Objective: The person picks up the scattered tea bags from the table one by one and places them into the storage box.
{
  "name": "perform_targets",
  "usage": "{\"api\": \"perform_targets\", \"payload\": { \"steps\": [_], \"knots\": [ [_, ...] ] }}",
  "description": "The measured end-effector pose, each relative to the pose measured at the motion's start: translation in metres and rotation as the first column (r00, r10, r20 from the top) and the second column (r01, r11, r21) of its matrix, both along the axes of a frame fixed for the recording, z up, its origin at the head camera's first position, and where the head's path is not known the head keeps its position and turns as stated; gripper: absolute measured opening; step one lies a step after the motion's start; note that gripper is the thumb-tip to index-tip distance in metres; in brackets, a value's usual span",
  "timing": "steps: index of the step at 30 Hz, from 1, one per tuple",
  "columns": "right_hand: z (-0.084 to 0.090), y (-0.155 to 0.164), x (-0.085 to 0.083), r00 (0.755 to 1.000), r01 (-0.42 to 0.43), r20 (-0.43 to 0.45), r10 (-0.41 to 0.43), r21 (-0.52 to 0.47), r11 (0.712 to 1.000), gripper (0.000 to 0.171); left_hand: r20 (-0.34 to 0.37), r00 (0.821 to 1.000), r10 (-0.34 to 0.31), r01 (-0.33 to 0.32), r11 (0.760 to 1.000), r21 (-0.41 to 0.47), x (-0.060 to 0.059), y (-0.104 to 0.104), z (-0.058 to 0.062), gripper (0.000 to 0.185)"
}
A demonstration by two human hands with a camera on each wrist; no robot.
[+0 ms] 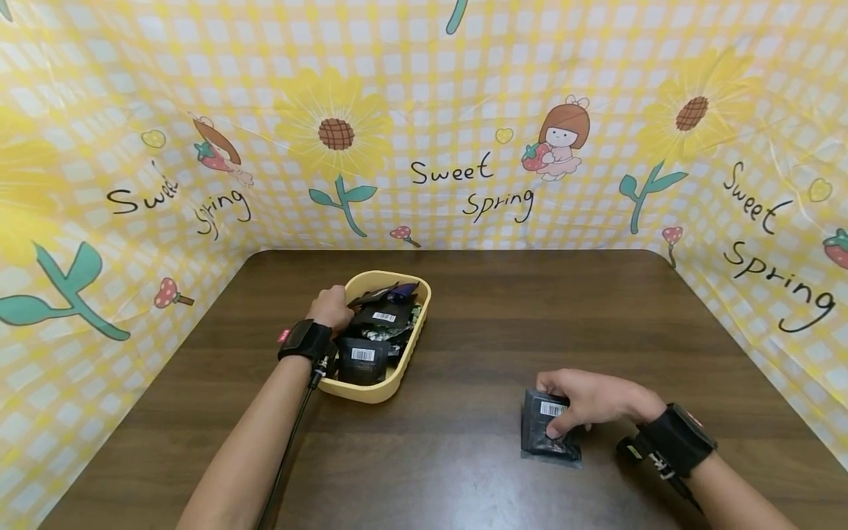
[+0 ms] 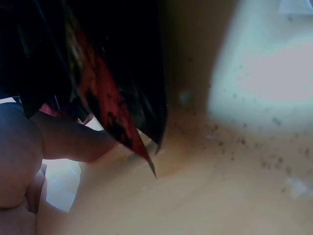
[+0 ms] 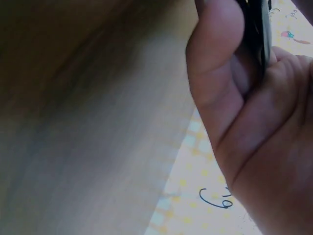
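Packet (image 1: pixel 550 430) gripped by right hand (image 1: pixel 592 401) on table (image 1: pixel 596 309), well clear of edges.
Left hand (image 1: pixel 329 308) curls on packets inside yellow tray (image 1: pixel 371 386); bare wood lies between.

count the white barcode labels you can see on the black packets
3. One on the black packet under the right hand on the table; two on packets in the yellow tray, front and middle. The pile may hide more.

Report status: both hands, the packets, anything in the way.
Left hand in the yellow tray, fingers among the dark packets. Right hand grips one black packet on the brown table. Nothing lies between tray and packet.
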State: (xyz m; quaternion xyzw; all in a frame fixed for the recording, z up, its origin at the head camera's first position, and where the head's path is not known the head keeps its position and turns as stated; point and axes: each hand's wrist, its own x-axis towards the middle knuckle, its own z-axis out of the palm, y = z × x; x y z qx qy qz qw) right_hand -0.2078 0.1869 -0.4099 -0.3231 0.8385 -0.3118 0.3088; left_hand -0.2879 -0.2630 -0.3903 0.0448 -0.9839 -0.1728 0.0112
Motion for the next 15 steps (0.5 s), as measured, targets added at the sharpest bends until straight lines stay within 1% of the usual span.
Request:
{"api": "perform_targets", "payload": {
  "steps": [4, 7, 11, 15],
  "knots": [
    [0.001, 0.001, -0.005, 0.998, -0.002, 0.063, 0.005, -0.038, 0.999, 0.034, 0.006, 1.000, -0.004, 0.004, 1.000, -0.002, -0.001, 0.000, 0.000, 0.013],
    [0.007, 0.000, -0.013, 0.998, 0.004, 0.069, 0.001, -0.065, 0.998, 0.033, 0.007, 1.000, -0.013, 0.013, 1.000, 0.006, 0.000, 0.001, 0.001, 0.014],
    [0.020, -0.009, -0.029, 1.000, -0.009, -0.012, 0.007, -0.101, 0.995, 0.029, 0.000, 1.000, -0.009, 0.009, 1.000, 0.010, 0.001, 0.001, 0.003, 0.015],
    [0.031, -0.027, -0.045, 0.996, -0.039, -0.091, 0.024, -0.167, 0.985, 0.024, -0.001, 1.000, -0.001, 0.001, 1.000, 0.000, -0.001, 0.001, 0.001, 0.014]
  ]
}}
